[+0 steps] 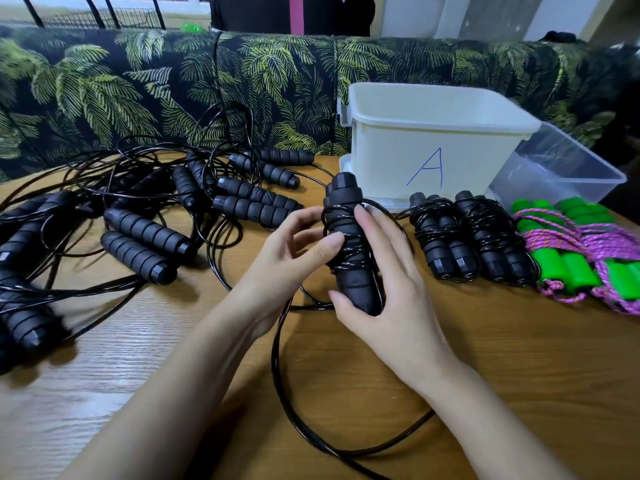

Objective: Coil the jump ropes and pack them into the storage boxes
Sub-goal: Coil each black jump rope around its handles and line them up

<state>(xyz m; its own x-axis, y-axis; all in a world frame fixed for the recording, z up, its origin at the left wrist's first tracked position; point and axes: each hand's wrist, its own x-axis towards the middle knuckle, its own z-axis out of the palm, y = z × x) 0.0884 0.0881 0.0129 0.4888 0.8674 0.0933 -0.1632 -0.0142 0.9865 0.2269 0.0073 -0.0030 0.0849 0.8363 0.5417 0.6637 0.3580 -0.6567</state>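
I hold a pair of black foam jump-rope handles upright over the wooden table, with black cord wound round their middle. My left hand grips them from the left, thumb across the wraps. My right hand cups them from the right, thumb under the lower end. The loose cord loops down toward me. Two coiled black ropes and coiled pink ropes with green handles lie to the right. A white box marked A stands behind them, beside a clear box.
Several uncoiled black ropes with foam handles lie tangled across the left half of the table. A sofa with a palm-leaf print runs along the far edge. A person in dark clothing stands behind it.
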